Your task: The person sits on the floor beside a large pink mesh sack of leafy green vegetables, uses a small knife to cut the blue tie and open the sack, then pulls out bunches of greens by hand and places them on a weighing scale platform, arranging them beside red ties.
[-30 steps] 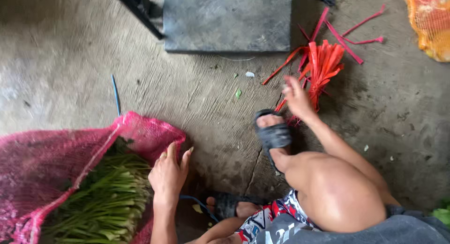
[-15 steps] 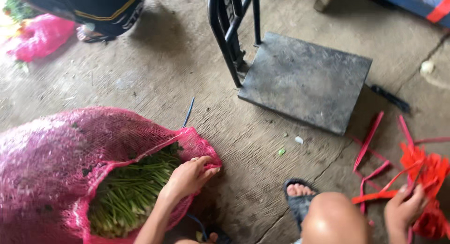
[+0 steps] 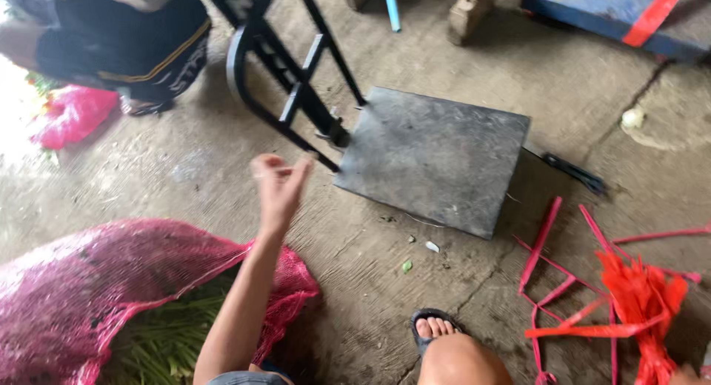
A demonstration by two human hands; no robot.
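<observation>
The left hand (image 3: 280, 185) is raised above the concrete floor (image 3: 185, 170), fingers loosely spread and holding nothing visible; a thin pale strand may cross the fingertips, but this cannot be confirmed. The right hand is almost wholly out of frame at the lower right corner, so its state cannot be told.

The pink mesh net sack (image 3: 81, 281) lies on the floor below the left forearm. Its mouth is open, and long green vegetable stalks (image 3: 167, 340) show inside. Judged from this, the sack is filled but not yet closed.

The bundle of red plastic tying strips (image 3: 637, 296) lies on the floor at the right, well apart from the sack, with loose strips spread around it. No strip is at the sack mouth.

The dark grey flat metal scale platform (image 3: 437, 155), with its black tubular frame (image 3: 289, 81), stands between sack and strips. It carries nothing.

1 sandalled foot (image 3: 437, 329) rests near the lower edge. Another person in dark shorts (image 3: 126, 44) crouches at the upper left.
</observation>
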